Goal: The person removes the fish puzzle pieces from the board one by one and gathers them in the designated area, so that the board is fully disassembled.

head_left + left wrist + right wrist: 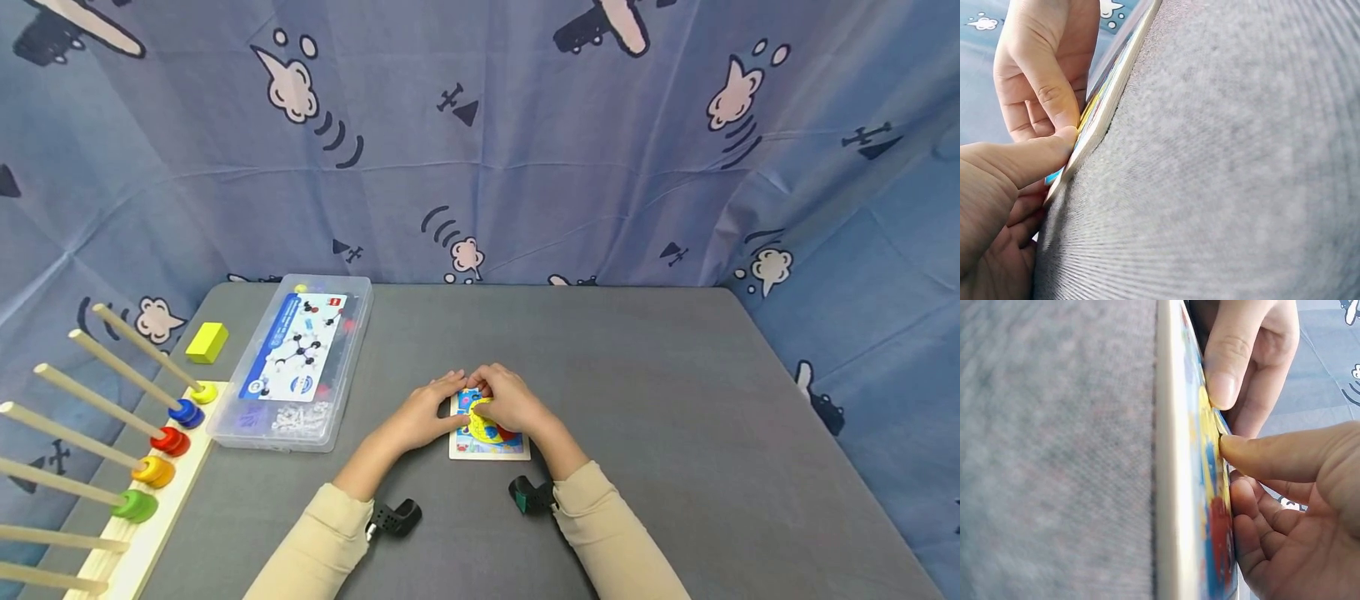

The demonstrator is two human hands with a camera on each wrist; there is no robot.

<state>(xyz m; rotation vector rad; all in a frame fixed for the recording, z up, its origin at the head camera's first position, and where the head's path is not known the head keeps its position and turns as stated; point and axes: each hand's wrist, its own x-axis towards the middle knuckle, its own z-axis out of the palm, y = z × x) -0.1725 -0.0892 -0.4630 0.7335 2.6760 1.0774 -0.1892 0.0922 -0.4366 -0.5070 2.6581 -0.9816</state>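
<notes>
A small wooden jigsaw puzzle (pixel 491 450) lies flat on the table, its colourful picture showing a yellow, red and blue figure on a blue ground. My left hand (pixel 429 414) rests along its left side, fingers stretched towards the top edge and thumb pressing the picture. From the upper right, my right hand (pixel 512 400) comes over the board, fingers curled, pinching a yellow puzzle piece (pixel 1220 424) whose edge stands slightly raised near the thumb. Both thumbs are close together on the yellow part. The right hand covers the board's upper right corner in the head view.
To the left stands a clear plastic case (pixel 347 358) with a molecule-model label and small parts inside. A yellow block (pixel 207 342) sits behind a wooden peg rack (pixel 168 508) with coloured rings. A patterned blue curtain (pixel 517 167) hangs behind the grey table (pixel 675 417).
</notes>
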